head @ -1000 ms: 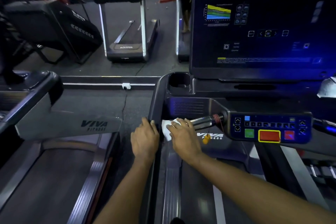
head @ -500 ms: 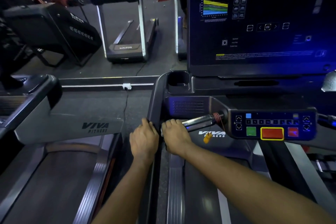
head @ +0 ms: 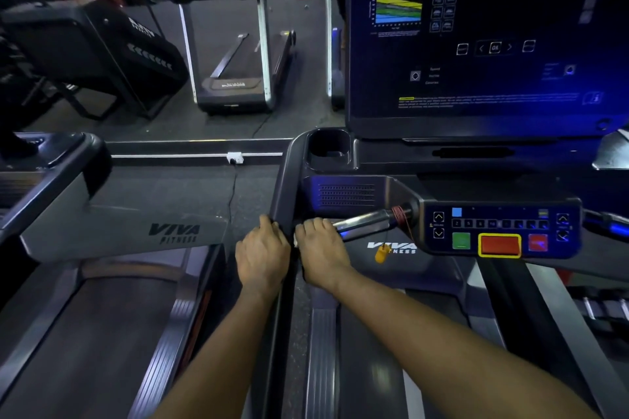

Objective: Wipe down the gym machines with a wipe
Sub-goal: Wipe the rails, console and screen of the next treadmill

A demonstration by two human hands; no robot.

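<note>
I stand on a dark treadmill with a large lit screen and a button panel. My left hand grips the treadmill's left side rail from the outside, fingers curled over its edge. Just to its right, my right hand holds the white wipe against the inner face of that rail. The hand covers the wipe except for a thin white sliver. My right fingertips lie by the end of the chrome handle.
A yellow safety clip hangs on a red cord below the chrome handle. A cup holder sits above the rail. Another treadmill's arm reaches in from the left, across a narrow floor gap. More machines stand farther back.
My right hand slid left with the wipe, from near the chrome handle to the rail beside my left hand. The wipe went from plainly visible to almost hidden. My left hand stayed put.
</note>
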